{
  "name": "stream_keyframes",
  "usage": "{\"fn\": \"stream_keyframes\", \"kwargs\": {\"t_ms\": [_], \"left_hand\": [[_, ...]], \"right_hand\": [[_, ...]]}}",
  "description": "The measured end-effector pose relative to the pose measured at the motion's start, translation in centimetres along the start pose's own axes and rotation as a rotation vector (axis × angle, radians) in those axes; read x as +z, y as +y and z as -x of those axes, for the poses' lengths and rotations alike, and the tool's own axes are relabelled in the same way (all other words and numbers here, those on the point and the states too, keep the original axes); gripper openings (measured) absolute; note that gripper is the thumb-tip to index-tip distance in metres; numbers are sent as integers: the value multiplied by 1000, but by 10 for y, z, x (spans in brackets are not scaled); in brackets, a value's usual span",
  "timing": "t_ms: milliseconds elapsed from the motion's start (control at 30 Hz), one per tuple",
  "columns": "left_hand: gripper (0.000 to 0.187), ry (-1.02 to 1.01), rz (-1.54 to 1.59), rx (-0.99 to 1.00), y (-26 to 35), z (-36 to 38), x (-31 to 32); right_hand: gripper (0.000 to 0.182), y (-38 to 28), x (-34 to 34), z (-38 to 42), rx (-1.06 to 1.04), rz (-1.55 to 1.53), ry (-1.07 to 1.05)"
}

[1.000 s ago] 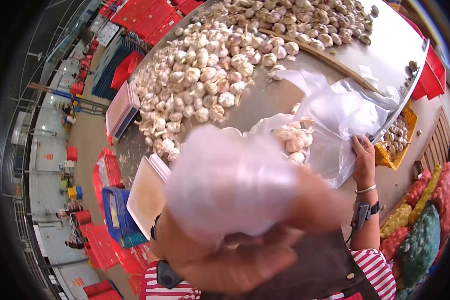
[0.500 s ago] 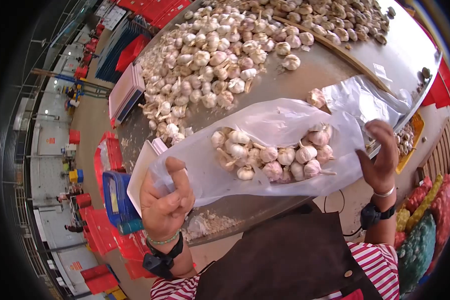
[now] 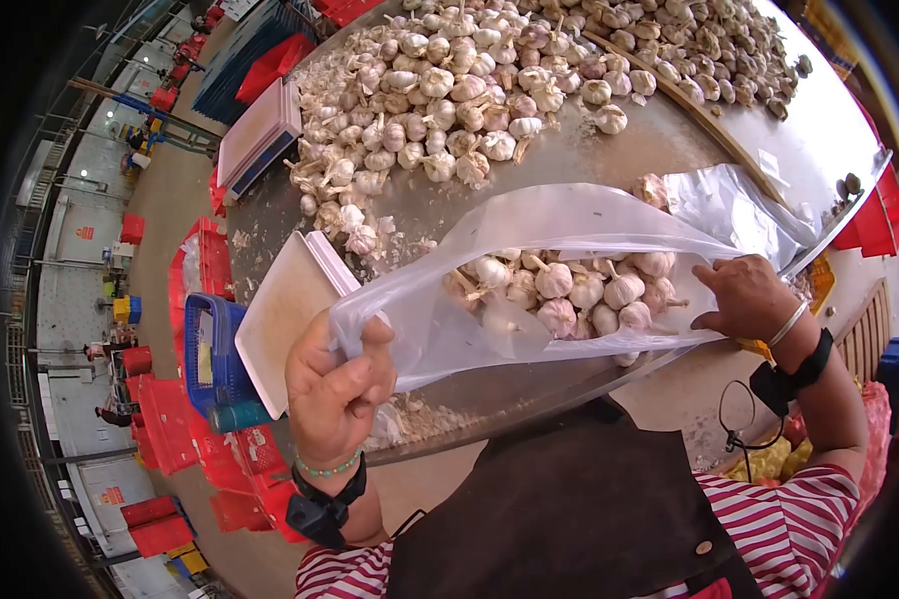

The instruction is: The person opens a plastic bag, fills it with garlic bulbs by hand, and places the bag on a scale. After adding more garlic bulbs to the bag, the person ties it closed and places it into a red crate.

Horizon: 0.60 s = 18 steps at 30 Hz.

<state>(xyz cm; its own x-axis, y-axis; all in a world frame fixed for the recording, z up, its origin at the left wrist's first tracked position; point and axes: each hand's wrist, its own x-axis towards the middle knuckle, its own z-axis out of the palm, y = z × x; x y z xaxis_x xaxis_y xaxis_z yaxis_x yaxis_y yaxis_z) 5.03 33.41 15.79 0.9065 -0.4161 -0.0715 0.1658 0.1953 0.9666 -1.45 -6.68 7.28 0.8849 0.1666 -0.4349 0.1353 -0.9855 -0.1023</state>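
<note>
A translucent plastic bag (image 3: pixel 425 339) stretches between my two hands, with several garlic bulbs (image 3: pixel 579 295) lying in it. The bag's left end is gripped in my left hand (image 3: pixel 340 384), thumb and bent fingers closed on the film. At the other end, my right hand (image 3: pixel 754 299) pinches the bag's right edge, thumb and fingers apart along the rim. Its upper edge arches up, so the bulbs show through a wide gap. Just beyond, a loose bulb (image 3: pixel 652 190) rests beside a crumpled silvery bag (image 3: pixel 734 215).
A large heap of pale garlic (image 3: pixel 440 90) covers the far table, and a wooden strip (image 3: pixel 689 110) separates it from darker bulbs (image 3: pixel 714 50). Two scales stand at the left, the nearer with a white pan (image 3: pixel 290 309). A blue basket (image 3: pixel 215 349) sits beyond it.
My right hand has come from open beside the bag to grip its right edge. The bag is pulled longer and its upper film lifted. The view has shifted slightly.
</note>
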Motion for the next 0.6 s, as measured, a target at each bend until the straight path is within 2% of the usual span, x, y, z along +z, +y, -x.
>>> {"fn": "stream_keyframes", "kwargs": {"t_ms": [167, 300, 367, 433, 467, 500, 567, 600], "left_hand": [[28, 8, 44, 30, -2, -3, -5], [24, 81, 156, 144, 3, -13, -8], [23, 55, 173, 188, 16, -12, -7], [20, 87, 70, 333, 32, -10, -1], [18, 76, 55, 407, 36, -5, -6], [18, 70, 58, 416, 37, -1, -7], [17, 127, -296, 589, 42, 6, -4], [13, 187, -345, 561, 43, 11, -1]], "right_hand": [[39, 7, -29, 22, 40, 69, 12], [25, 10, -93, 52, -52, -66, 201], [21, 19, -108, 63, -102, 4, 458], [20, 6, -138, 71, -107, 143, 637], [19, -2, -148, 69, -192, 77, 780], [14, -14, -155, 71, -191, -25, 868], [21, -35, -159, 55, -278, -385, 1060], [26, -48, -152, 36, -362, -643, 1154]]}}
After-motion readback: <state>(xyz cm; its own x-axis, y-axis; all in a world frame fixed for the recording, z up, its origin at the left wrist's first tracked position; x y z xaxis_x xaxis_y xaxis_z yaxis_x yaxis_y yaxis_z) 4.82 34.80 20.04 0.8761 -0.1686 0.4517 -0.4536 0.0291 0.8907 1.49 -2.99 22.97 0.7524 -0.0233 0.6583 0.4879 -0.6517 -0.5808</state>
